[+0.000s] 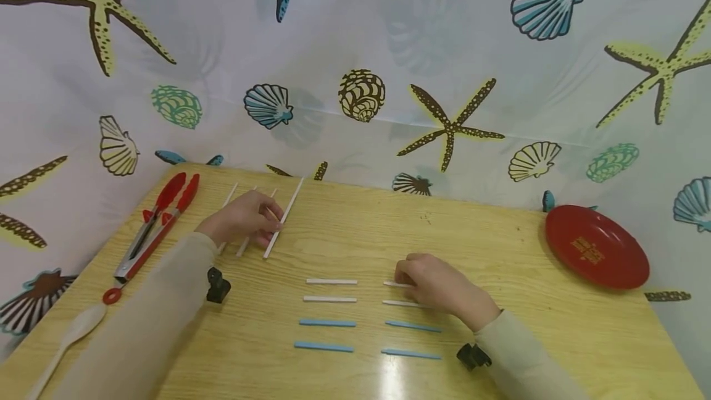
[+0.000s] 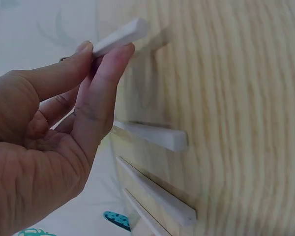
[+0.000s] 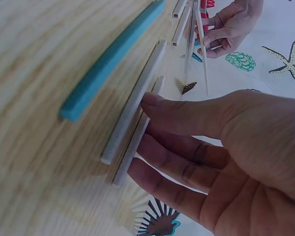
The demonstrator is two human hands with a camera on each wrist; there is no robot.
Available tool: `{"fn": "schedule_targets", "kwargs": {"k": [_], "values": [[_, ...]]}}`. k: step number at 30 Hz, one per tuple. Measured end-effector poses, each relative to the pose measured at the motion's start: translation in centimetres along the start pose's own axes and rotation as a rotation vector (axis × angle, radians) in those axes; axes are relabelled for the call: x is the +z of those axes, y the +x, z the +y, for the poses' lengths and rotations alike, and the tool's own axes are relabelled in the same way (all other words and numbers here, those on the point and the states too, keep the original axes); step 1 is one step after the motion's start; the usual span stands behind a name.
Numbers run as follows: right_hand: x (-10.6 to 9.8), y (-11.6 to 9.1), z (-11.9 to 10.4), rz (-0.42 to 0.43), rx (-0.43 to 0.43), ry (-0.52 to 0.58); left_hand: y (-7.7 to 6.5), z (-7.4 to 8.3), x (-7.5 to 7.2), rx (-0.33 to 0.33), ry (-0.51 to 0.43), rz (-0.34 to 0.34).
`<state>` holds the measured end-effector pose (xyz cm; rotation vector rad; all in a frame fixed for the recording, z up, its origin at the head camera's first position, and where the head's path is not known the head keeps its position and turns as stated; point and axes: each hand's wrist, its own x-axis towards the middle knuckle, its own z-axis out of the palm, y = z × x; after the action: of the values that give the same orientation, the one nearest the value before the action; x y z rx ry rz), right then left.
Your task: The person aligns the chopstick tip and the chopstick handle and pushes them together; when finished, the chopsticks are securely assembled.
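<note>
In the head view my left hand (image 1: 241, 218) pinches a long white chopstick (image 1: 291, 204) between thumb and fingers, tilted above the tabletop. Below it in the left wrist view lie more white chopsticks (image 2: 157, 135) on the wood. My right hand (image 1: 441, 286) is down at a short white stick (image 1: 390, 283), the farthest of the right-hand column. Its thumb and fingers straddle that stick (image 3: 125, 169) in the right wrist view. Just beside the thumb lies a second white stick (image 3: 128, 115), with a blue stick (image 3: 108, 64) farther off.
A left column holds white sticks (image 1: 331, 281) and blue sticks (image 1: 328, 323). Red-handled tongs (image 1: 152, 233) and a white spoon (image 1: 83, 323) lie along the left edge. A red oval plate (image 1: 561, 227) stands at the back right. Patterned cloth (image 1: 333, 29) hangs behind the table.
</note>
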<state>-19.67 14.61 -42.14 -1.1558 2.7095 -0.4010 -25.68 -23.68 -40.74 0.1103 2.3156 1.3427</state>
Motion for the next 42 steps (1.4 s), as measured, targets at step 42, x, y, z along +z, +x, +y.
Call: {"fn": "schedule_targets", "kwargs": {"k": [42], "values": [[0.1,-0.5,0.1,0.036,0.033,-0.057,-1.7,4.6,4.6,0.131,0.77,0.215]]}}
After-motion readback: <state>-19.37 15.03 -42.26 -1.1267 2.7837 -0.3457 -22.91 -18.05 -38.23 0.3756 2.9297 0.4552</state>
